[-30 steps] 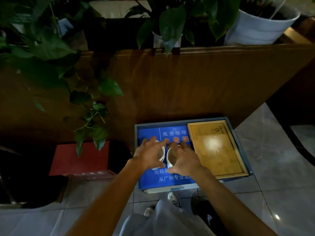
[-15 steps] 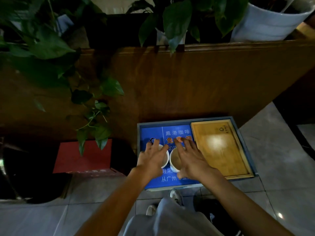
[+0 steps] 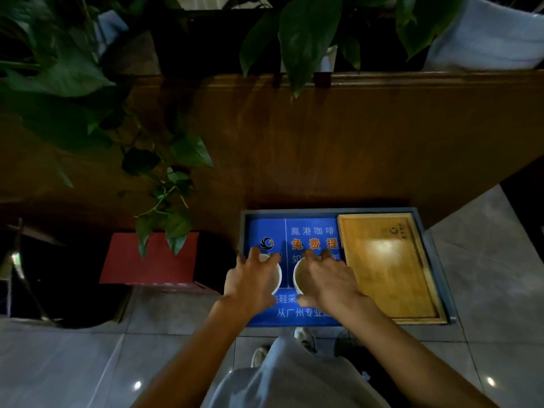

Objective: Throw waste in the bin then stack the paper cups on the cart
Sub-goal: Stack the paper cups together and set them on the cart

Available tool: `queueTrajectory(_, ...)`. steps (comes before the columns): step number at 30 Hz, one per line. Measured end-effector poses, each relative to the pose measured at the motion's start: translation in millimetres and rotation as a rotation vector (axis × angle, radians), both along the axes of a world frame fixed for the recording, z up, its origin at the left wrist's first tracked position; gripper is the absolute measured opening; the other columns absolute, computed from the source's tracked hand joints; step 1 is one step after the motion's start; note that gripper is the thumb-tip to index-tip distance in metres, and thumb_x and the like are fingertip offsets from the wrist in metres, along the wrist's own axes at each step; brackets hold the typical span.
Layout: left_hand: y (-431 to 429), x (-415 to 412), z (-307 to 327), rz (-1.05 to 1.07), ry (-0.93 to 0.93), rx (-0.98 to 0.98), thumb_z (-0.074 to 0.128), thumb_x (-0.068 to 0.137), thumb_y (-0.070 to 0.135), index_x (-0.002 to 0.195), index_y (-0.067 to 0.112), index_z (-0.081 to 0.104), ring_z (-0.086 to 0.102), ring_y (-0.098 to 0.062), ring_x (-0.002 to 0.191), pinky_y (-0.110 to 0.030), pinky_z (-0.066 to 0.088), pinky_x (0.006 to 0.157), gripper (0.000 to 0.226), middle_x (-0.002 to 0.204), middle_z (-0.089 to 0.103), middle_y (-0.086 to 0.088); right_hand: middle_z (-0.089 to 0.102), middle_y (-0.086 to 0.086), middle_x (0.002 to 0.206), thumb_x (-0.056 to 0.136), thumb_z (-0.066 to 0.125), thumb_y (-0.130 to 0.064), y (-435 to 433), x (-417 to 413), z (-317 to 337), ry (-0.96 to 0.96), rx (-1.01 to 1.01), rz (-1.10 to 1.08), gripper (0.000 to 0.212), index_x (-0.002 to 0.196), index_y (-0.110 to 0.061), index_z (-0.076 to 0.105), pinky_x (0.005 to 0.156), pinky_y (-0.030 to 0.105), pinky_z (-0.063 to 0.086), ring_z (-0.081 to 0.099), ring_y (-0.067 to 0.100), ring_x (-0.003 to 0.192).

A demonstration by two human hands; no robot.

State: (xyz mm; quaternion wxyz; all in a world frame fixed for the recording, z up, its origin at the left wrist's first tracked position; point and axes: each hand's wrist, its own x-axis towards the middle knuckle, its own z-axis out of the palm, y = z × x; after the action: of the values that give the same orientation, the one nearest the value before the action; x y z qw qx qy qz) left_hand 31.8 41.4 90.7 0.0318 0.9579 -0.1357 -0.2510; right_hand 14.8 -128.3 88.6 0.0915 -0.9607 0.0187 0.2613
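Two white paper cups stand upright side by side on the blue printed sheet of the grey cart top (image 3: 432, 260). My left hand (image 3: 250, 284) lies over the left paper cup (image 3: 276, 278), fingers curled around its rim. My right hand (image 3: 326, 281) covers the right paper cup (image 3: 298, 278), whose open mouth shows a pale inside. The two cups are slightly apart. Most of each cup is hidden under the hand on it. A dark round bin (image 3: 59, 275) stands on the floor to the far left.
A wooden tray (image 3: 388, 266) fills the cart's right half. A red box (image 3: 153, 260) sits on the floor left of the cart. A wooden partition (image 3: 323, 136) rises right behind, with potted plants and hanging leaves (image 3: 164, 184) above. My shoes (image 3: 306, 340) are at the cart's near edge.
Both hands have drawn slightly toward me along the blue sheet with the cups under them, and the fingers have closed more around the rims. The view has shifted a little.
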Motion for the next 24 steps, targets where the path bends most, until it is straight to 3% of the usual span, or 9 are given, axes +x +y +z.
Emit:
queueTrajectory(3,-2,-4,-1,0.006,0.029,-0.003,0.082,0.069,0.039,0.143,0.038,0.021,0.034,-0.039,0.135,-0.049,0.056,0.091,0.096,0.15,0.022,-0.006,0.02,0.015,0.154,0.059,0.085,-0.048,-4,-1,-7,0.045,0.024,0.055,0.122,0.151,-0.028,0.007,0.101,0.051,0.044,0.03,0.041,0.138)
queueTrajectory(5,-3,-4,-2,-0.003,0.041,0.002,0.082,0.07,0.031,0.145,0.038,0.018,0.028,-0.04,0.138,-0.05,0.056,0.092,0.098,0.153,0.016,-0.005,0.008,0.01,0.157,0.061,0.086,-0.039,-8,-4,-11,0.033,0.066,0.104,0.125,0.15,-0.035,-0.001,0.106,0.053,0.04,0.016,0.04,0.143)
queueTrajectory(8,-3,-2,-1,0.002,0.039,0.001,0.08,0.072,0.026,0.143,0.038,0.021,0.035,-0.038,0.133,-0.046,0.058,0.089,0.093,0.148,0.022,-0.004,0.017,0.005,0.152,0.063,0.084,-0.031,-16,-5,-14,-0.02,0.141,0.136,0.112,0.146,-0.041,0.01,0.099,0.048,0.049,0.028,0.036,0.137)
queueTrajectory(14,-2,28,6,0.063,-0.045,-0.072,0.08,0.07,0.03,0.139,0.04,0.028,0.041,-0.038,0.129,-0.047,0.058,0.086,0.087,0.145,0.029,-0.005,0.042,0.005,0.134,0.056,0.084,-0.044,-28,31,-8,-0.154,0.205,0.063,0.093,0.131,-0.042,0.029,0.083,0.037,0.055,0.053,0.03,0.114)
queueTrajectory(24,-1,102,-2,0.204,-0.137,-0.126,0.085,0.064,0.029,0.134,0.038,0.031,0.044,-0.042,0.124,-0.054,0.054,0.091,0.089,0.138,0.033,-0.01,0.048,0.006,0.123,0.048,0.09,-0.045,-28,107,-8,-0.274,0.165,-0.101,0.095,0.124,-0.04,0.033,0.08,0.046,0.057,0.058,0.033,0.107)
